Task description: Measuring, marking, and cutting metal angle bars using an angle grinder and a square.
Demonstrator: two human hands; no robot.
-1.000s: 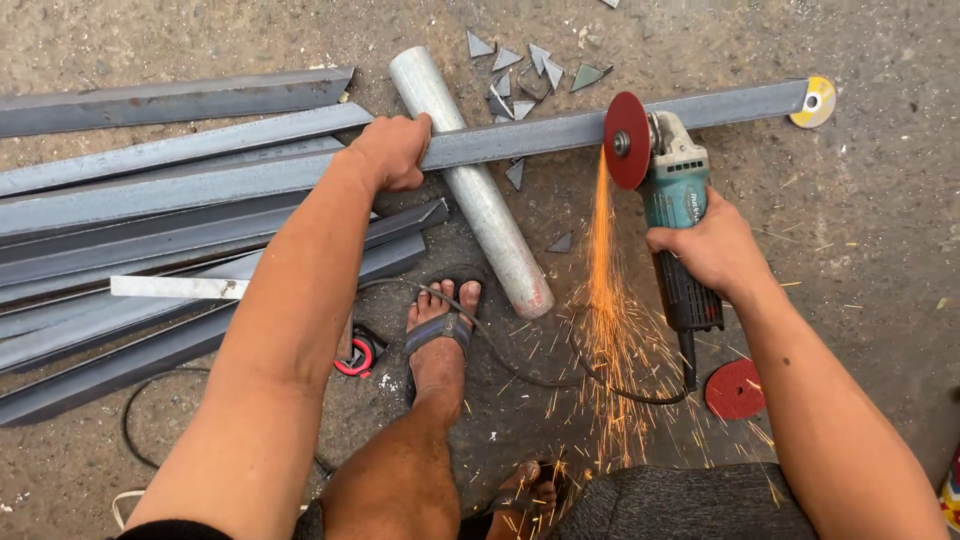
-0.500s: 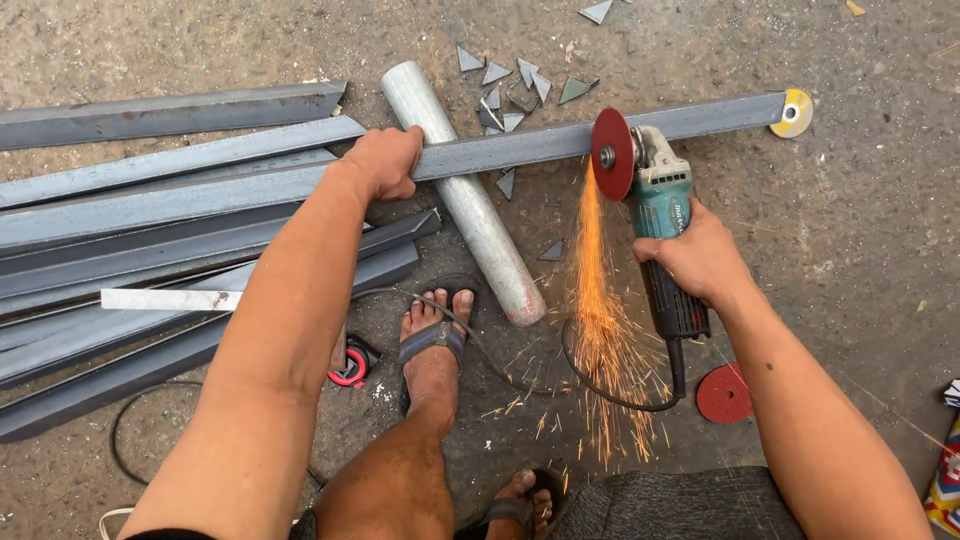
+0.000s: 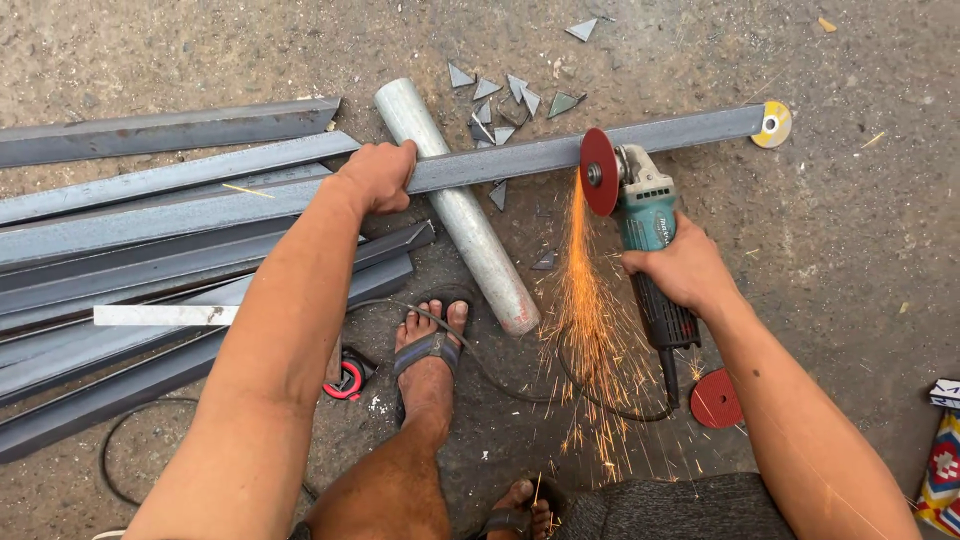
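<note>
Meanwhile, the left hand (image 3: 378,175) gripped the long steel bar (image 3: 520,155) lying across the round pipe (image 3: 455,205), while the right hand (image 3: 672,268) clasped the teal angle grinder (image 3: 640,215), its red disc (image 3: 598,171) throwing sparks (image 3: 585,320) from the bar.

Compared with a second ago, your right hand (image 3: 680,270) carries the grinder (image 3: 640,215) with its red disc (image 3: 598,172) slightly leftward along the steel bar (image 3: 520,155), the sparks (image 3: 585,330) now fall straighter down, and your second foot (image 3: 520,515) shows more.
</note>
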